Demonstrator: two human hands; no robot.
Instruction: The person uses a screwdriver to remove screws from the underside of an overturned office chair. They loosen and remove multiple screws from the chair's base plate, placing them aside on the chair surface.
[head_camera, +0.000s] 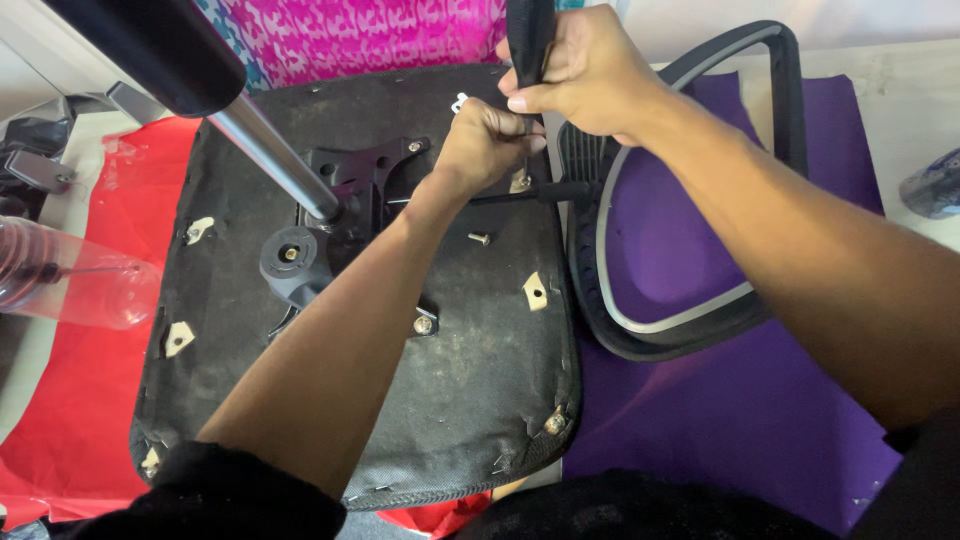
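An upturned black chair seat (470, 400) lies on the table with its metal mechanism plate (365, 170) and silver gas cylinder (270, 150) showing. My right hand (580, 70) grips the black handle of a screwdriver (530, 40) held upright over the seat's far right edge. My left hand (485, 140) pinches the screwdriver's thin shaft just above a screw hole (520, 182). A loose screw (479, 238) lies on the seat near my left wrist. A black armrest frame (700, 60) lies against the seat's right edge.
A purple cloth (740, 400) covers the right side and a red cloth (90, 400) the left. A clear plastic bottle (70, 285) lies at the left. A black round knob (290, 262) sits on the seat. Pink patterned fabric (370, 35) is behind.
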